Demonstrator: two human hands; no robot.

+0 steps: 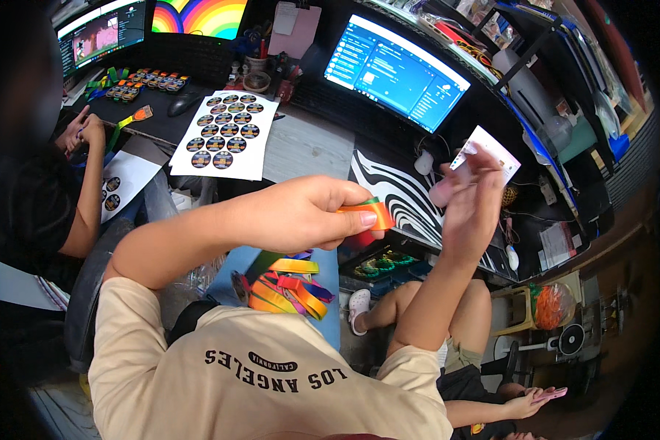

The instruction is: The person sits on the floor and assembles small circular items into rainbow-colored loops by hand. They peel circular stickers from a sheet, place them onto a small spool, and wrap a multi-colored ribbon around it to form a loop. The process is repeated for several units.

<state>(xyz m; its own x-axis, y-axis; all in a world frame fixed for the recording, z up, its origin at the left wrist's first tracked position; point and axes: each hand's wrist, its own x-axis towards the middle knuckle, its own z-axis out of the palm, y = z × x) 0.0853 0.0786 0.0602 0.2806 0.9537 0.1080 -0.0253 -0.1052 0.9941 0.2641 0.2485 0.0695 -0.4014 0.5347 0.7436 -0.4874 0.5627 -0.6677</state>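
Note:
My left hand (308, 213) is closed around a folded orange and green ribbon strap (374, 214), with the thumb pressed on top. My right hand (473, 194) is raised over the desk's right part, its thumb apart from the fingers and its fingertips blurred. Behind those fingers shows a white card (500, 150); whether they touch it I cannot tell. On my lap lies a loose pile of rainbow-coloured straps (290, 290), with a dark green strap running up toward my left forearm.
A sheet of round black stickers (224, 136) lies on the desk, below a lit monitor (396, 70). At the left a co-worker's hands (82, 132) are near a strap. Another person at the lower right holds a pink phone (550, 394). A zebra-patterned surface (396, 192) lies between my hands.

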